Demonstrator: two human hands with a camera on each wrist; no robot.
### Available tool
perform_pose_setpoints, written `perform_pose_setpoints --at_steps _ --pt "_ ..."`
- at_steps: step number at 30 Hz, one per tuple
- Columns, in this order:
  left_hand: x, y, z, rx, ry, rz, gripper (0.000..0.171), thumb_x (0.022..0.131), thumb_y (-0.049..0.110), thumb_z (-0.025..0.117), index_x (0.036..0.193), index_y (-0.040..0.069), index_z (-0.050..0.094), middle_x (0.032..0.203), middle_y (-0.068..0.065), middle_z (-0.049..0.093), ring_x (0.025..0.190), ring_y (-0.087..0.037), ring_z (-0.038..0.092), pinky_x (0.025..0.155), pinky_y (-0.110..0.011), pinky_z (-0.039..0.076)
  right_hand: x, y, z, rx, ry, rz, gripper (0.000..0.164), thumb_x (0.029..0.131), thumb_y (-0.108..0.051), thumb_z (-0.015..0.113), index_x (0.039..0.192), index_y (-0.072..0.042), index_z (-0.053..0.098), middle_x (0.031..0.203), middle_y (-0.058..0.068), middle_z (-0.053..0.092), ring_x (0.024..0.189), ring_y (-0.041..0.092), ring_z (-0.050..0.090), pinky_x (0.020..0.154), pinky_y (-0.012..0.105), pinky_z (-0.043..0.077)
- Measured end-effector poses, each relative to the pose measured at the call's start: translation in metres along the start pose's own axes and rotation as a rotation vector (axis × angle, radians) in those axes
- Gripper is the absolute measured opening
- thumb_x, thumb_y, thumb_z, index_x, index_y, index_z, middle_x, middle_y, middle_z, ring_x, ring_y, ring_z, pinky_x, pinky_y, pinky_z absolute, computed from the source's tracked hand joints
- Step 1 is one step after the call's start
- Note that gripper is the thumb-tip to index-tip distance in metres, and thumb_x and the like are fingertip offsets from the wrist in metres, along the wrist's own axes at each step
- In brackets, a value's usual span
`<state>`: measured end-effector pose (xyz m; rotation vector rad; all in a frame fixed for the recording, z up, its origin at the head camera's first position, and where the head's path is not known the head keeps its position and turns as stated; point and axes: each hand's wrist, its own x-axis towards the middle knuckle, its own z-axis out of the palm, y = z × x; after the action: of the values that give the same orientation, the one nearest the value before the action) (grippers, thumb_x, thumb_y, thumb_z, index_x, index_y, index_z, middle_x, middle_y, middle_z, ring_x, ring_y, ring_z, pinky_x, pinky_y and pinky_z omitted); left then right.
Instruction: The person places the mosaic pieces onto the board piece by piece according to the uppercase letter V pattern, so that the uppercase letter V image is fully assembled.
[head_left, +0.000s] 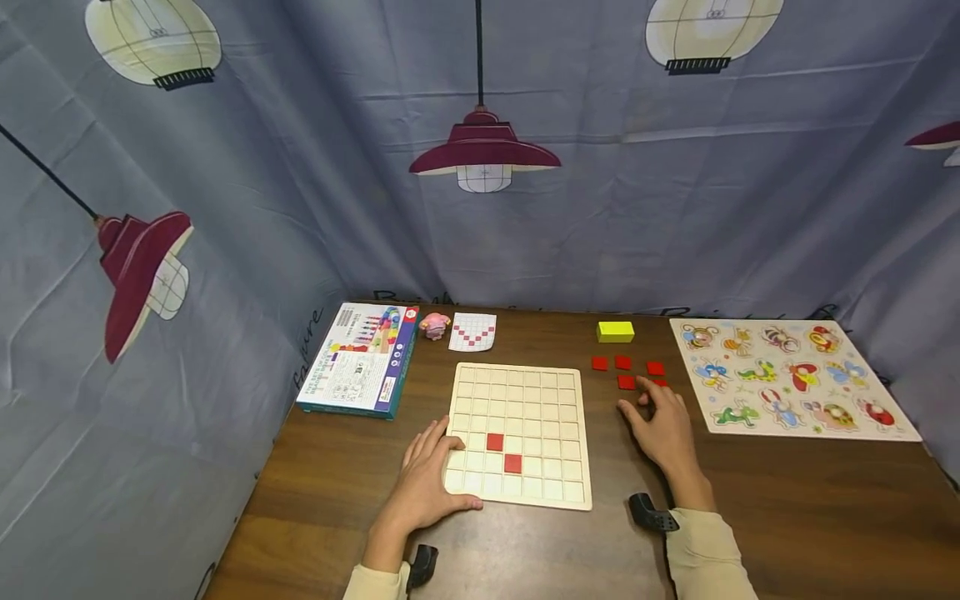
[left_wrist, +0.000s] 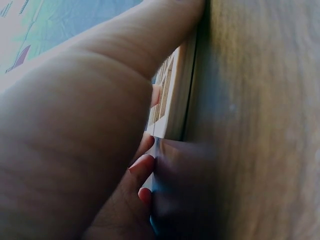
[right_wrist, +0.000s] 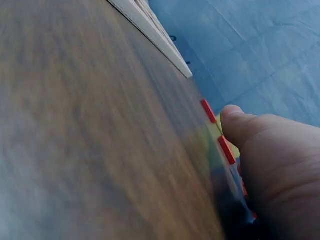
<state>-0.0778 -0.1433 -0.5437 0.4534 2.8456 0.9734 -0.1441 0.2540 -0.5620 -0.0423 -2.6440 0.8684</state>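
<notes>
Apparently at the tile-picking step, with a thumb-and-forefinger pinch likely called for next, a person's right hand (head_left: pixel 665 427) holds those digits apart, loose red tiles (head_left: pixel 626 382) just beyond it. The left hand (head_left: pixel 422 486), thumb and fingers spread, touches the near-left corner of a gridded board (head_left: pixel 538 427), two set tiles (head_left: pixel 512 463) in its cells.

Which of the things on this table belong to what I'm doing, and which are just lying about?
Probably part of the job: gridded board, red tiles, pattern card.
Probably just lying about: yellow block, pink figurine, printed box, insect picture board.
</notes>
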Motion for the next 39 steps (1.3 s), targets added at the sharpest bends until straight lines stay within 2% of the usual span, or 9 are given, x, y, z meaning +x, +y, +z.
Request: perform_pose_setpoints --at_steps 4,7,12,19,27,34,39 --pt "0.000 0.001 -0.003 -0.006 -0.001 -0.001 0.081 0.064 0.059 0.091 0.126 0.019 0.056 0.168 -0.013 0.027 0.156 -0.037 0.023 0.126 -0.059 0.017 0.006 0.000 0.001 -0.058 -0.047 0.026 0.064 0.092 -0.031 0.075 0.143 0.002 0.052 0.090 0.012 0.058 0.092 0.035 0.053 0.076 0.047 0.042" --pt "-0.001 0.002 -0.003 -0.007 -0.003 0.002 0.081 0.064 0.059 0.091 0.126 0.019 0.056 0.168 -0.014 0.027 0.156 -0.038 0.024 0.126 -0.060 0.017 0.006 -0.001 0.001 -0.108 -0.084 0.061 0.063 0.094 -0.035 0.071 0.143 0.000 0.052 0.090 0.011 0.056 0.092 0.035 0.053 0.074 0.046 0.042" --pt "-0.002 0.001 -0.002 0.002 0.003 0.009 0.081 0.063 0.059 0.091 0.124 0.019 0.056 0.167 -0.014 0.028 0.155 -0.039 0.025 0.125 -0.061 0.018 0.002 -0.001 0.002 -0.111 -0.068 0.075 0.046 0.095 -0.033 0.071 0.129 -0.003 0.064 0.088 0.010 0.057 0.088 0.032 0.052 0.073 0.042 0.040" --pt "-0.004 0.000 0.001 -0.003 -0.015 -0.002 0.081 0.064 0.061 0.089 0.126 0.020 0.055 0.169 -0.012 0.025 0.156 -0.037 0.022 0.126 -0.060 0.016 0.001 -0.001 0.001 -0.132 -0.047 0.032 0.036 0.095 -0.028 0.069 0.125 -0.008 0.068 0.083 0.007 0.058 0.084 0.030 0.052 0.069 0.040 0.039" --pt "-0.003 0.001 -0.001 -0.003 0.001 0.010 0.081 0.064 0.061 0.089 0.125 0.020 0.056 0.168 -0.014 0.027 0.156 -0.038 0.023 0.125 -0.062 0.018 -0.002 -0.002 0.004 -0.141 -0.016 -0.022 0.028 0.094 -0.024 0.073 0.109 -0.001 0.067 0.077 0.004 0.056 0.078 0.026 0.053 0.065 0.038 0.040" --pt "-0.002 0.002 -0.002 0.001 0.006 0.009 0.080 0.064 0.058 0.091 0.125 0.021 0.056 0.168 -0.014 0.027 0.156 -0.038 0.023 0.125 -0.062 0.018 -0.002 -0.007 0.007 -0.078 -0.007 -0.020 0.027 0.094 -0.020 0.073 0.109 0.001 0.066 0.079 0.007 0.054 0.078 0.026 0.051 0.069 0.039 0.038" --pt "-0.002 0.003 -0.002 0.002 0.011 0.013 0.081 0.064 0.058 0.091 0.126 0.020 0.056 0.167 -0.015 0.028 0.155 -0.039 0.024 0.125 -0.062 0.018 -0.007 -0.028 0.013 0.016 -0.015 -0.044 0.027 0.093 -0.019 0.075 0.109 0.001 0.067 0.080 0.006 0.053 0.081 0.024 0.049 0.071 0.037 0.037"
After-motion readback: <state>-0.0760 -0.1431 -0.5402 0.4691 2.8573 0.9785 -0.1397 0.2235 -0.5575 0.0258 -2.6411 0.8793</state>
